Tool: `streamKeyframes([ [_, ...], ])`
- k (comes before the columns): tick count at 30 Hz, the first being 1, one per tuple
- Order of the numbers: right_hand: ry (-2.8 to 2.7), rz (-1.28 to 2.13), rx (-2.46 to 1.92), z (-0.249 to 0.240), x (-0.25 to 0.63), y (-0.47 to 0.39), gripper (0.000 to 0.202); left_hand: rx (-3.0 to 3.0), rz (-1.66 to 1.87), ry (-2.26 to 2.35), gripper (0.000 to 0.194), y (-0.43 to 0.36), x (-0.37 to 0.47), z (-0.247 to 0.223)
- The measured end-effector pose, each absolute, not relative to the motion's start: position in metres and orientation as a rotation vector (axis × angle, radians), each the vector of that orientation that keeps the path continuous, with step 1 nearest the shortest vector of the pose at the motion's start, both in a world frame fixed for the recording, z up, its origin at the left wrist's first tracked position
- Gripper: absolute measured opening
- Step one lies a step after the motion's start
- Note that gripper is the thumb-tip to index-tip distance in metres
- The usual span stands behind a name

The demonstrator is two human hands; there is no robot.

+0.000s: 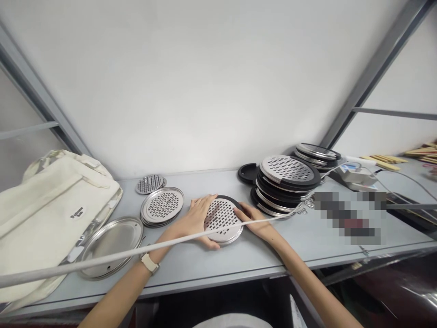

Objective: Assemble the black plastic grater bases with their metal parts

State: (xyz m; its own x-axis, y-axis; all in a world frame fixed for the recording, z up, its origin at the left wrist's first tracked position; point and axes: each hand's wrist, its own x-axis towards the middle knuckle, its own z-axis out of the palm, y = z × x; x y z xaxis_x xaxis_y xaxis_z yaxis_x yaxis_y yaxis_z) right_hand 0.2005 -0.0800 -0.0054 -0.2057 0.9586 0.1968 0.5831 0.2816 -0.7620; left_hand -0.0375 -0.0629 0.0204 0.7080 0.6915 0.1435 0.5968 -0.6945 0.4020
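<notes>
A round slotted metal disc (221, 222) with a black rim along its far side rests on the grey shelf in front of me. My left hand (198, 221) grips its left edge, thumb at the near side and fingers over the far rim. On the opposite edge, my right hand (253, 220) holds the disc with its fingertips on top. To the left lie a stack of similar slotted discs (163, 206) and smaller slotted discs (150, 183). A taller pile of slotted discs with black rims (287, 175) stands just right of my right hand.
Large plain metal lids (112, 246) and a cream cloth bag (61, 205) occupy the left. A pale cable (170, 241) crosses in front of both arms. Behind the tall pile are a black ring (248, 173) and another stack (317, 152). A white device (357, 173) sits farther right.
</notes>
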Motion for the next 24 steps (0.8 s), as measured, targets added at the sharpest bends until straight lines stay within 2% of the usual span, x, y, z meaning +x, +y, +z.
streamKeyframes([
  [10,-1.677,0.851,-1.301,-0.0052,0.2051,-0.0814,0.045,2.571,0.469,1.061,0.137,-0.0672,-0.0308,0.0212],
  [16,-1.475,0.956,-1.388,-0.0088,0.2018,-0.0841,0.054,2.608,0.573,1.05,0.134,-0.0661,-0.0321,0.0218],
  [24,-1.662,0.671,-1.438,-0.0067,0.2028,-0.087,0.049,2.646,0.63,1.043,0.132,-0.0692,-0.0316,0.0245],
])
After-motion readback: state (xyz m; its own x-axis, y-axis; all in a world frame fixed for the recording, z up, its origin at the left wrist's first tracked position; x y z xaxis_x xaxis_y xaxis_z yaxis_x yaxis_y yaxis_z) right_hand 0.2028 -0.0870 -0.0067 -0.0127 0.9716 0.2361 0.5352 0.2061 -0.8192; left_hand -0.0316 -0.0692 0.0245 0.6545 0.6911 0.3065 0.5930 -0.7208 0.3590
